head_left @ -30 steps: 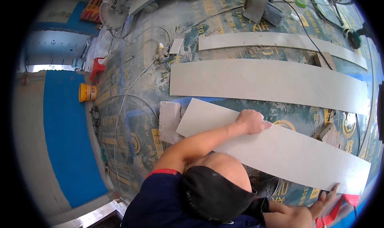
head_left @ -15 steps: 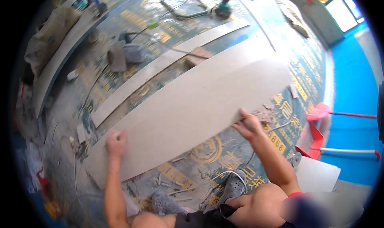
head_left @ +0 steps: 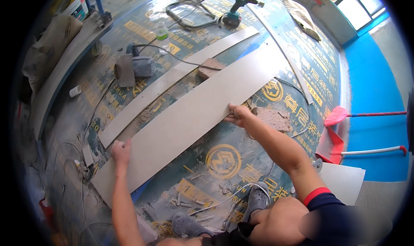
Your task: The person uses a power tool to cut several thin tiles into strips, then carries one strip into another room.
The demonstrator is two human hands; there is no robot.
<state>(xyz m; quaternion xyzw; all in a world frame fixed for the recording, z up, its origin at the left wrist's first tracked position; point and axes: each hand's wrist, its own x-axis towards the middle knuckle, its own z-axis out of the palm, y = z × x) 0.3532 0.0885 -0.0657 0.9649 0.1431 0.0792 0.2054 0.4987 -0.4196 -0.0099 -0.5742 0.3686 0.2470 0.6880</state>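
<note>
A long, pale beige tile [head_left: 189, 121] slants from the lower left to the upper right, low over the floor. My left hand [head_left: 121, 153] is closed on its far long edge close to the lower-left end. On the near long edge, my right hand [head_left: 238, 115] grips it with the thumb on top and the fingers at the underside. Just beyond lies a narrower pale strip [head_left: 172, 80], roughly parallel to the tile. A brownish broken piece [head_left: 210, 68] sits between the two, and another rough slab [head_left: 272, 118] lies beside my right hand.
A corded tool with a grey guard [head_left: 140, 65] rests beyond the strip. Farther off are a clear bottle [head_left: 162, 32], a green cordless drill [head_left: 235, 12] and a fan base [head_left: 192, 17]. At right are a pink broom [head_left: 336, 115] and red dustpan [head_left: 330, 147]. Cables cross the printed floor covering.
The tile has come down closer to the floor and looks narrower. My right hand has moved left and slightly away from me with it; my left hand has shifted only a little.
</note>
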